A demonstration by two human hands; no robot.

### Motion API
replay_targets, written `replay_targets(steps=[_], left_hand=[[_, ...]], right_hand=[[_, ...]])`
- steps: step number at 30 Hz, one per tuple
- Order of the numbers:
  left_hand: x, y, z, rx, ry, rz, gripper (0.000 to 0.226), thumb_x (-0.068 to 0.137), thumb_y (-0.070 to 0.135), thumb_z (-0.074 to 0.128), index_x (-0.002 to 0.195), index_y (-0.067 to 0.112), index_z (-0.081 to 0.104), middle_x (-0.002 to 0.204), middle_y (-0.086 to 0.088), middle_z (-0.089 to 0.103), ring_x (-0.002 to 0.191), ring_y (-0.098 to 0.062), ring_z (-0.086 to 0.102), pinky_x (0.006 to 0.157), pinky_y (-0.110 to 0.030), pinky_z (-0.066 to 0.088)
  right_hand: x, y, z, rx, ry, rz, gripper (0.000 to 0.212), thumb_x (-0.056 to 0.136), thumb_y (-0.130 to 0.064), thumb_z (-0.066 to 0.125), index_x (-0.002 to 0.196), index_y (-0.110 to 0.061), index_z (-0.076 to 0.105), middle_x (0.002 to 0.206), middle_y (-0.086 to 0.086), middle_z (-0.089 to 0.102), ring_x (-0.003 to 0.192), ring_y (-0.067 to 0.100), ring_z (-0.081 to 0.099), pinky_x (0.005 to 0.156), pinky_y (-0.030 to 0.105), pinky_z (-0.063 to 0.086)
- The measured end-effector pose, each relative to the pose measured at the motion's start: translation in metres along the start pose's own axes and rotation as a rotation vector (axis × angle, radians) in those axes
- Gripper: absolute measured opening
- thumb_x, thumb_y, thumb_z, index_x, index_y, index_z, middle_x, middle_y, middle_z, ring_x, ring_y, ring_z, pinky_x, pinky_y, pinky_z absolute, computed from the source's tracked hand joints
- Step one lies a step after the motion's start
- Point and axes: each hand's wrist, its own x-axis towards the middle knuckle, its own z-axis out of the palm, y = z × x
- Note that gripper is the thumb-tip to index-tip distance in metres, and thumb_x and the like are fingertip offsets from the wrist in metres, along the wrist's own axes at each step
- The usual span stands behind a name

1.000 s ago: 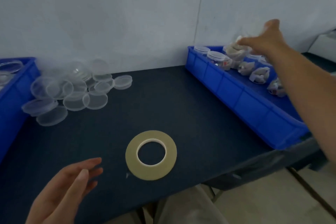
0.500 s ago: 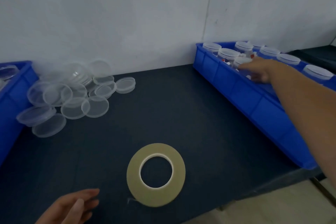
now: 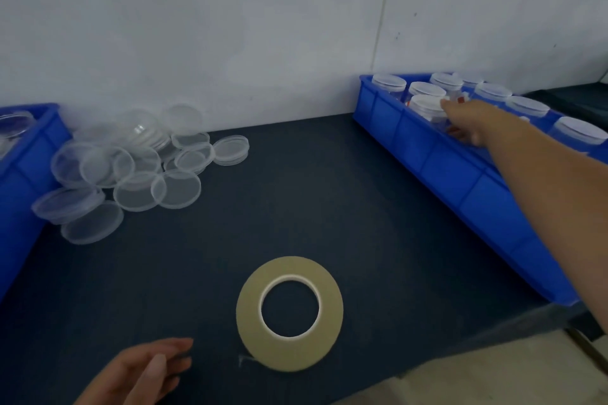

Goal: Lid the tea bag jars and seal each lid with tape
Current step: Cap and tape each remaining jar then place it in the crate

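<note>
Reaching into the jar bin, with the tape lying idle on the worktop

The dark worktop (image 3: 329,207) ran back to a white wall; along its right edge sat a long blue bin (image 3: 444,174) holding the tea bag jars (image 3: 388,82), those I could see all capped with clear lids; a second blue bin (image 3: 19,174) stood at the left edge; just beside it, against the wall, lay a loose heap of clear lids (image 3: 176,189); the tape roll (image 3: 249,309) lay flat near the front edge, well apart from both bins; my right hand (image 3: 470,122) was inside the right bin, thumb at the lid of one jar (image 3: 426,105), though I cannot tell whether the fingers gripped it; my left hand (image 3: 144,371) hovered left of the tape, fingers relaxed, holding nothing.
</note>
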Motion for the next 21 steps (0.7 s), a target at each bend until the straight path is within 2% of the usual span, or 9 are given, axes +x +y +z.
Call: replay_targets(steps=[1,3,5,6,9,11,13,17,21], left_hand=[[-0.001,0.001,-0.001,-0.009,0.004,-0.001,0.028,0.096,-0.017,0.044,0.082,-0.009,0.067,0.091,-0.009,0.081,0.073,-0.016,0.078,0.063,-0.021,0.062],[-0.003,0.005,-0.004,-0.031,-0.007,-0.002,0.029,0.095,-0.013,0.048,0.081,-0.004,0.072,0.098,-0.013,0.081,0.081,-0.021,0.08,0.066,-0.026,0.063],[-0.008,0.013,-0.003,-0.058,-0.005,0.017,0.028,0.091,0.0,0.055,0.079,0.007,0.079,0.101,-0.012,0.081,0.088,-0.023,0.08,0.071,-0.03,0.064],[-0.013,0.02,-0.002,-0.069,-0.004,0.025,0.024,0.087,0.009,0.058,0.082,0.013,0.082,0.103,-0.01,0.081,0.091,-0.023,0.079,0.073,-0.032,0.064],[-0.03,0.041,0.003,-0.05,-0.034,0.044,0.022,0.082,0.03,0.063,0.09,0.025,0.083,0.107,-0.005,0.081,0.097,-0.02,0.078,0.082,-0.037,0.064],[-0.042,0.052,0.004,-0.008,-0.064,0.071,0.023,0.083,0.04,0.063,0.092,0.031,0.083,0.107,-0.001,0.081,0.098,-0.016,0.078,0.082,-0.038,0.064],[-0.051,0.062,0.004,0.017,-0.104,0.094,0.024,0.085,0.048,0.062,0.093,0.036,0.081,0.106,0.002,0.081,0.098,-0.014,0.077,0.082,-0.032,0.063],[-0.066,0.075,0.002,0.07,-0.147,0.184,0.026,0.09,0.061,0.062,0.098,0.041,0.077,0.101,0.008,0.079,0.095,-0.009,0.076,0.082,-0.017,0.057],[-0.069,0.084,-0.009,0.314,-0.13,0.351,0.018,0.103,0.05,0.06,0.095,0.041,0.073,0.09,0.015,0.077,0.082,-0.007,0.074,0.067,-0.014,0.053]], right_hand=[[-0.006,-0.005,-0.002,-0.057,0.038,-0.052,0.054,0.109,-0.05,0.046,0.145,-0.01,0.052,0.1,0.009,0.063,0.075,0.023,0.061,0.064,0.034,0.051],[-0.027,-0.019,-0.007,-0.187,0.156,-0.203,0.063,0.105,-0.053,0.047,0.141,-0.003,0.057,0.118,0.017,0.066,0.091,0.031,0.065,0.084,0.041,0.056],[-0.061,-0.032,-0.006,-0.22,0.213,-0.36,0.064,0.102,-0.059,0.048,0.144,-0.012,0.057,0.137,0.014,0.065,0.116,0.033,0.064,0.102,0.045,0.052],[-0.084,-0.037,0.0,-0.165,0.187,-0.433,0.058,0.102,-0.058,0.048,0.14,-0.017,0.061,0.136,0.009,0.067,0.119,0.032,0.065,0.105,0.046,0.053],[-0.166,-0.037,0.028,0.195,-0.025,-0.605,0.032,0.108,-0.04,0.047,0.108,-0.022,0.073,0.095,-0.001,0.073,0.088,0.017,0.072,0.083,0.042,0.063],[-0.23,-0.022,0.047,0.393,-0.128,-0.678,0.033,0.106,-0.032,0.046,0.087,-0.024,0.072,0.077,0.0,0.07,0.071,0.014,0.066,0.065,0.031,0.055],[-0.291,0.006,0.07,0.541,-0.245,-0.703,0.036,0.099,-0.039,0.046,0.071,-0.025,0.064,0.069,0.005,0.065,0.062,0.017,0.058,0.055,0.028,0.048],[-0.387,0.065,0.136,0.576,-0.561,-0.634,0.059,0.102,-0.064,0.037,0.06,-0.025,0.05,0.059,0.004,0.052,0.052,0.018,0.047,0.051,0.028,0.043],[-0.436,0.096,0.186,0.51,-0.785,-0.731,0.062,0.11,-0.056,0.042,0.058,-0.022,0.053,0.055,0.005,0.05,0.051,0.017,0.045,0.054,0.028,0.041]])
